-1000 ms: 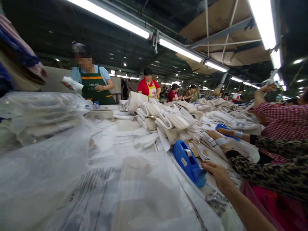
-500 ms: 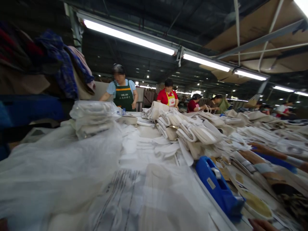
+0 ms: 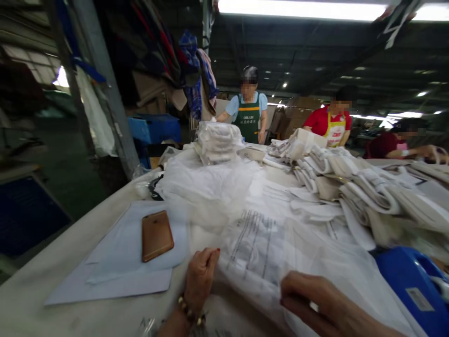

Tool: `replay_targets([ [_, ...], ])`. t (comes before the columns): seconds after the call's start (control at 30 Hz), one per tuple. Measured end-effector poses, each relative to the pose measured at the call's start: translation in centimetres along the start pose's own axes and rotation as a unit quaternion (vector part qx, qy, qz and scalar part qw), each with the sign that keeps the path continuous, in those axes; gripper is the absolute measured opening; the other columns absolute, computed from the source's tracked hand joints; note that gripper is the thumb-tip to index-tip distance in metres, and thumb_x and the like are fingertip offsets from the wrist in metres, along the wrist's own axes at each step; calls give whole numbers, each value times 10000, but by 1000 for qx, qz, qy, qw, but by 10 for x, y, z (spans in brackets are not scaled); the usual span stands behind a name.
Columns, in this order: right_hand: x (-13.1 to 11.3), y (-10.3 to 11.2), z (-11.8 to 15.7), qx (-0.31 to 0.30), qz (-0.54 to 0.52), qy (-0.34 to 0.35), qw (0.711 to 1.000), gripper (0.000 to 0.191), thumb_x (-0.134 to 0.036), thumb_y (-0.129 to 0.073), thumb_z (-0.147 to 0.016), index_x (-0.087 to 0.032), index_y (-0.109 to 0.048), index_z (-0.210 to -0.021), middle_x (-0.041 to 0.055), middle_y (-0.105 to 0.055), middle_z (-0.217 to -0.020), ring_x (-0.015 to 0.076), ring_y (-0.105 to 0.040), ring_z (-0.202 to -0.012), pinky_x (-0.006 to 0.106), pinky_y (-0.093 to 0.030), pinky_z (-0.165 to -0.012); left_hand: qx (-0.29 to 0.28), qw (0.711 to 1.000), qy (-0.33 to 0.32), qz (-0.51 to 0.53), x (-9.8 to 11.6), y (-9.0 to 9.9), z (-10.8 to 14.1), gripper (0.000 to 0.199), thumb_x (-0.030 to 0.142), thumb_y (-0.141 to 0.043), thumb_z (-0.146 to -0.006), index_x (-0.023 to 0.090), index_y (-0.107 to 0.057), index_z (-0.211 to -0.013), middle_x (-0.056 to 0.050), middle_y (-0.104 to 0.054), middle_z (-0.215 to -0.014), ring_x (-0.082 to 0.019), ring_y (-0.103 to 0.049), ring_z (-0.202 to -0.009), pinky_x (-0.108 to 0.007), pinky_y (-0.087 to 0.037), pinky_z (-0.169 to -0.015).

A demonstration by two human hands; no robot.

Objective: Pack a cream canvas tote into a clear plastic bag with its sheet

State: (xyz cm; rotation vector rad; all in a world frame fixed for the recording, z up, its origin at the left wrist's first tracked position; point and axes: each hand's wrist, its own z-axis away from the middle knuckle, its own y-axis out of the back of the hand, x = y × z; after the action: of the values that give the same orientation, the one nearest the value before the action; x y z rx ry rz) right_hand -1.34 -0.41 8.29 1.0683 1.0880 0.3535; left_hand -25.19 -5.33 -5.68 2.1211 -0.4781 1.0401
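Observation:
A clear plastic bag [image 3: 254,262] with printed lines of text and pale contents lies in front of me on the table. My left hand [image 3: 200,277], wearing a beaded bracelet, is closed in a pinch at the bag's left edge. Over the bag's right part, my right hand [image 3: 314,299] has its fingers curled and pressed together on the film. Part of its grip is hidden by the fingers. Beyond the hands spreads a heap of loose clear plastic bags [image 3: 206,189].
A brown phone [image 3: 157,235] lies on pale sheets [image 3: 121,283] at left. A blue tape dispenser [image 3: 410,281] stands at right. Folded pale fabric pieces [image 3: 372,187] are piled beyond it. Stacked packed bags [image 3: 219,140] stand at the back; co-workers are behind the table.
The view has swung left and down, bringing the phone, the sheets and both my hands into view. The tape dispenser has shifted to the right edge.

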Motion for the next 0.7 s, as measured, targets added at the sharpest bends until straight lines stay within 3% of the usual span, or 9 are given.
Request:
replay_targets([
  [0.07,-23,0,-43,-47,19,39,998,198,-259,-432,-882,-201,-568,-752,-7,-614,-703,105,-548,-628,191,-396,-575,3,1000,-5,3,0,0,1,430,497,-373,-853,210,-595,-620,13,-586,-572,-135,-523,-572,-241,-402,-554],
  [0.13,-28,-7,-77,-74,53,57,994,168,-247,-466,-861,-187,-578,-750,-4,-611,-682,106,-530,-612,202,-348,-549,0,1000,-8,8,0,-1,1,441,496,-355,-867,214,-600,-632,10,-596,-589,-138,-533,-591,-241,-407,-567],
  [0.3,-16,-30,-123,-92,144,-35,985,122,-230,-554,-771,-173,-661,-761,37,-669,-707,146,-583,-665,228,-333,-567,-12,1000,2,9,-2,-2,1,476,511,-326,-880,215,-593,-621,5,-569,-573,-147,-515,-594,-253,-388,-566],
  [0.4,-8,-32,-135,-95,140,-91,981,119,-283,-622,-698,-178,-678,-690,19,-652,-626,138,-575,-591,218,-319,-501,-16,1000,13,6,-5,-3,2,481,517,-318,-877,216,-582,-610,-1,-561,-572,-156,-507,-598,-266,-376,-574],
  [0.53,8,-17,-140,-45,169,-158,972,358,-457,-745,-547,-150,-660,-708,54,-642,-633,206,-584,-594,249,-323,-472,-26,999,33,7,-7,-4,1,461,514,-328,-865,219,-571,-607,1,-566,-568,-160,-508,-597,-270,-367,-576],
  [0.63,14,-9,-129,12,187,-163,969,218,-365,-678,-689,-159,-640,-750,53,-654,-694,211,-600,-669,276,-390,-549,-34,998,52,12,-6,-4,1,448,522,-343,-846,219,-563,-602,6,-571,-568,-161,-512,-599,-270,-367,-579],
  [0.7,11,-17,-113,49,186,-106,976,116,-255,-553,-819,-179,-635,-849,46,-669,-824,185,-604,-797,282,-433,-690,-43,997,63,21,-5,-3,1,434,518,-352,-839,220,-556,-598,14,-571,-572,-153,-513,-596,-263,-376,-579],
])
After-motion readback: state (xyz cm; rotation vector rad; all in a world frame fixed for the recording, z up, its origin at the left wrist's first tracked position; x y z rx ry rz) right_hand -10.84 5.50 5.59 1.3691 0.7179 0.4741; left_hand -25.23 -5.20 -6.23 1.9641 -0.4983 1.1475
